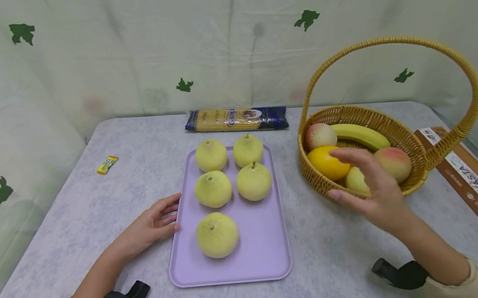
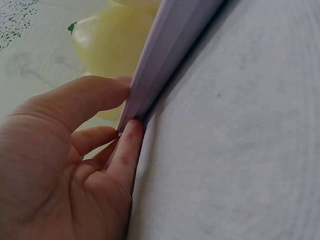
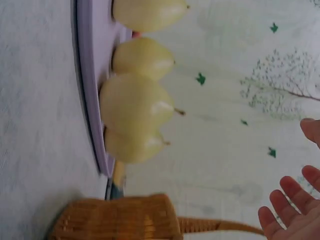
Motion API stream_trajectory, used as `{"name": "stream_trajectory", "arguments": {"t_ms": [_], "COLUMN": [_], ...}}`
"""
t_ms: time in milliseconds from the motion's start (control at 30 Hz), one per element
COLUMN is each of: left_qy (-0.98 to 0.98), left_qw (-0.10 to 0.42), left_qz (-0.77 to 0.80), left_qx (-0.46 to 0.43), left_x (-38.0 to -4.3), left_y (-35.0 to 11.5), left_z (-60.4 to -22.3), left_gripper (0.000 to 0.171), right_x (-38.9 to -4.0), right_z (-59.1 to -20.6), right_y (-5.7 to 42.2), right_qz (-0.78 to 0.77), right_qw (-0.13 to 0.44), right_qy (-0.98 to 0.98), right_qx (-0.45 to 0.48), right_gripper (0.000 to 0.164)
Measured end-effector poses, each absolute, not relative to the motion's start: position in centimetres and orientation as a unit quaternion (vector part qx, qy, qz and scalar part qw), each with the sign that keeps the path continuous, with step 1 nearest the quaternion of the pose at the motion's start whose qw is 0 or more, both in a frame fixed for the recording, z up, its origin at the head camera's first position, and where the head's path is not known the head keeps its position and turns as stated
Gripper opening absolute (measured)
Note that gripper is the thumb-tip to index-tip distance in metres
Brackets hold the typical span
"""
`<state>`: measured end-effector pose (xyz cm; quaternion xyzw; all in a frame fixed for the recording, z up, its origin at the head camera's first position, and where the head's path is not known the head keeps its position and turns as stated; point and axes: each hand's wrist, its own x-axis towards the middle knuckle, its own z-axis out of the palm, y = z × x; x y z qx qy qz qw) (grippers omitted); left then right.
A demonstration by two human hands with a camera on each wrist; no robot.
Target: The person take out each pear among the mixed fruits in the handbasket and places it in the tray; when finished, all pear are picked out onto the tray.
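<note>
My left hand (image 1: 155,224) rests at the left edge of a lilac tray (image 1: 258,257), its thumb and fingertips touching the rim. On the tray sit several round yellow-green pears (image 1: 217,235), two pairs at the back and a single one in front. In the left wrist view, the thumb lies against the tray wall (image 2: 160,60). My right hand (image 1: 382,197) is raised over the near side of a wicker basket (image 1: 320,182), thumb and fingers spread apart with nothing between them. Inside the basket are a banana (image 1: 360,136), an orange-yellow fruit (image 1: 326,162), peaches (image 1: 393,163) and a pale green fruit (image 1: 356,181), partly hidden.
A pasta packet (image 1: 236,119) lies behind the tray. The basket's tall handle (image 1: 388,41) arches over its right side. A long brown pasta box (image 1: 471,184) lies at the far right, partly behind the basket. A small yellow wrapped sweet (image 1: 107,165) lies at the left.
</note>
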<state>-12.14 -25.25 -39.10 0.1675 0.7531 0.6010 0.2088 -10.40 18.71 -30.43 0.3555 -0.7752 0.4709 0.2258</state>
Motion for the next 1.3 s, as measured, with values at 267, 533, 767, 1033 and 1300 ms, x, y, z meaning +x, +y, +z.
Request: {"name": "stream_trajectory", "arguments": {"t_ms": [267,533,767,1033,1300], "left_qy": [0.758,0.755,0.753,0.76,0.767], "left_qw": [0.205,0.206,0.207,0.204,0.206], "left_qz": [0.595,0.598,0.599,0.591,0.586], "left_qx": [0.17,0.172,0.174,0.175,0.163], "left_x": [-12.2,-12.1,-12.1,-12.0,-12.1], "left_y": [-25.3,-25.3,-25.2,-25.2,-25.2], "left_z": [-39.1,-39.2,-39.2,-39.1,-39.1], "left_gripper": [0.072,0.071,0.071,0.071,0.072], "right_x": [-10.0,-11.8,-12.0,-13.1,-14.0], "right_z": [-31.1,-34.2,-33.0,-31.5,-31.9], "right_y": [23.8,27.6,27.9,27.9,27.9], "right_qz": [0.436,0.419,0.355,0.299,0.283], "right_qw": [0.229,0.171,0.045,-0.028,-0.025], "right_qy": [-0.844,-0.879,-0.928,-0.942,-0.941], "right_qx": [0.215,0.152,0.103,0.15,0.184], "right_gripper": [0.065,0.062,0.059,0.058,0.052]}}
